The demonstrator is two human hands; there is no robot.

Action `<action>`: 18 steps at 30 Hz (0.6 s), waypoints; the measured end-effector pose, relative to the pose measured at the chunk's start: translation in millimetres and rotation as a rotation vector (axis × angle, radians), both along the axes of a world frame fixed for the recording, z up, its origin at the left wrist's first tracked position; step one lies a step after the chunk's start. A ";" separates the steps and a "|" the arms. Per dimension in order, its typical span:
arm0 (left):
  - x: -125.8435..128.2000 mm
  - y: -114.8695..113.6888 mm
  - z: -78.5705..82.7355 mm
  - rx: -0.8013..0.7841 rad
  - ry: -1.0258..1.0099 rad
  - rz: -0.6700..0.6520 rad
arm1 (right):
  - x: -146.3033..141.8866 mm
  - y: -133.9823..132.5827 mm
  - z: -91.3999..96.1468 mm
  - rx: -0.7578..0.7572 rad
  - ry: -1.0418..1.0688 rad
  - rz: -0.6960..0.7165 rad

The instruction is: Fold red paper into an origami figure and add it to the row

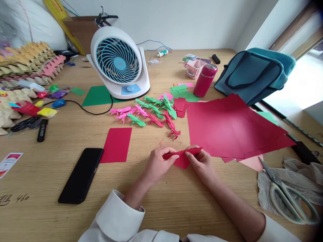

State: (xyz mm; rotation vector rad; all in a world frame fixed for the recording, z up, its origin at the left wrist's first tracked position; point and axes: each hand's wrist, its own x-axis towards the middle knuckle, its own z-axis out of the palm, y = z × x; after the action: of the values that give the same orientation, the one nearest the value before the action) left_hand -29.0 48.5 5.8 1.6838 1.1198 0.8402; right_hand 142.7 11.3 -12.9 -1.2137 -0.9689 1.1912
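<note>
Between my two hands is a folded piece of red paper (182, 162), held just above the wooden table. My left hand (161, 161) pinches its left end between thumb and fingers. On the other side, my right hand (200, 163) grips the paper with the thumb on its near face and the fingers behind. The fold runs across the top, and a pointed part hangs down between the thumbs. Beyond my hands lie several folded paper figures in red, like the red figure (171, 125), in green (153, 107) and in pink (126, 111).
Large red sheets (217, 124) spread to the right, near scissors (285, 191) on a crumpled cloth (267, 188). A black phone (82, 174) touches a red rectangle of paper (117, 144) on the left. Behind stand a fan (119, 64), a red flask (205, 80) and a teal bag (254, 74).
</note>
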 end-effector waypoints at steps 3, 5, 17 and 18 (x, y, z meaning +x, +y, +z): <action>-1.4 3.2 -0.4 -0.162 -0.166 0.060 | 1.2 1.2 1.2 -0.038 0.044 -0.047; -1.1 4.2 -0.6 -0.265 -0.290 0.099 | 1.7 1.6 0.9 -0.061 0.074 -0.078; 18.1 -10.4 -17.0 -0.247 -0.303 0.017 | 1.0 1.0 -6.9 -0.019 0.138 -0.111; 19.4 -11.6 -19.9 -0.220 -0.310 0.014 | 0.3 0.6 -7.0 -0.014 0.143 -0.112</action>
State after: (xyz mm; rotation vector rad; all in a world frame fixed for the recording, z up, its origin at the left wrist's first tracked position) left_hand -9.6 36.9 -14.1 1.3149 0.9714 0.9149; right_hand 143.0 11.9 -19.8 -1.1618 -0.7776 1.1801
